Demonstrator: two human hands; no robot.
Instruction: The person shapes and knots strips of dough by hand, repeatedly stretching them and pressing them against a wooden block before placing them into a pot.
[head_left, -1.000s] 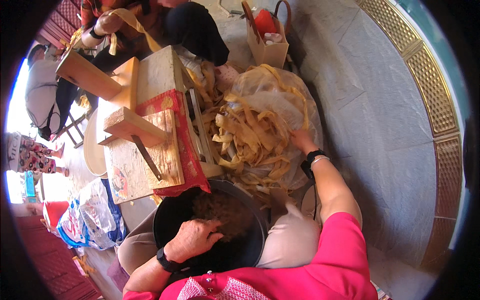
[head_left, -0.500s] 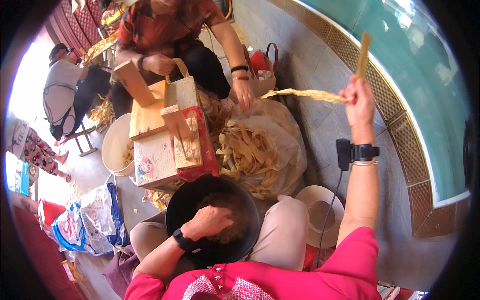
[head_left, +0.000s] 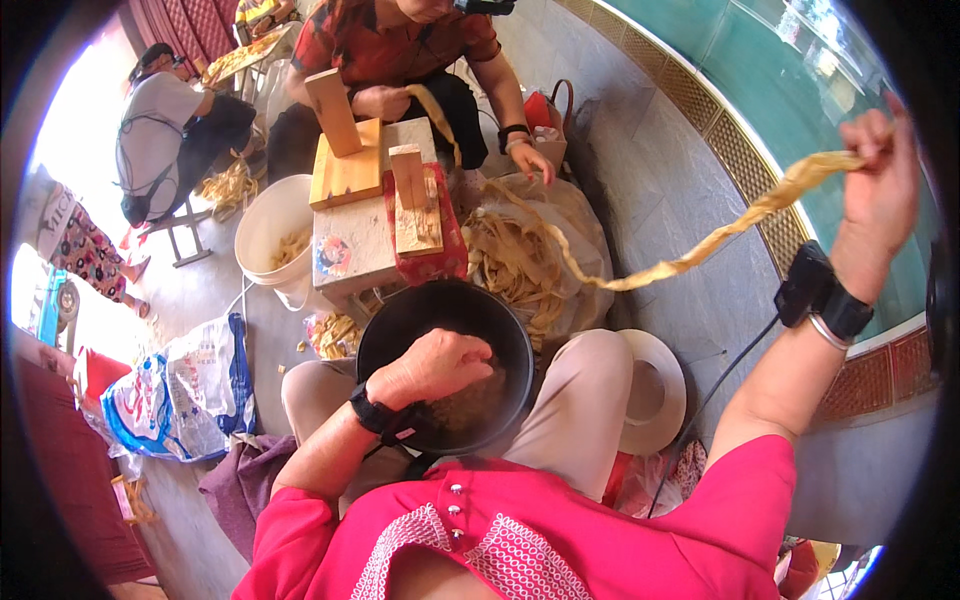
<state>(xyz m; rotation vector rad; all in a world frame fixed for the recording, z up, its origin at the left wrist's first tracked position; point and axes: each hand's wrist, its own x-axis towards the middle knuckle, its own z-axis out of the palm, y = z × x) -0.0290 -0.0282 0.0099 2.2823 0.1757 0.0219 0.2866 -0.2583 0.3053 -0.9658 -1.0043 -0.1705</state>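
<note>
My right hand [head_left: 882, 190], raised at the far right, is closed on one end of a long, flat tan strip [head_left: 690, 262]. The strip sags leftward and runs to a heap of similar strips [head_left: 500, 262] in a clear plastic bag [head_left: 588, 225]. Over the dark bucket [head_left: 520, 345] between my knees hangs my left hand [head_left: 435, 368]. Its fingers are curled together, and anything inside them is hidden. Some brownish matter [head_left: 465, 408] lies at the bottom of the bucket, too dim to make out.
Beyond the bucket stands a bench with wooden blocks [head_left: 345, 180]; a white bucket [head_left: 270, 222] is left of it. Across from me a co-worker [head_left: 400, 50] holds another strip. A pale round hat-like thing [head_left: 660, 390] lies beside my right knee. A tiled wall [head_left: 690, 110] runs along the right.
My right hand has swung outward to the right, drawing more of the strip out of the heap. My left hand stays over the bucket. The co-worker's hand above the heap has lifted slightly.
</note>
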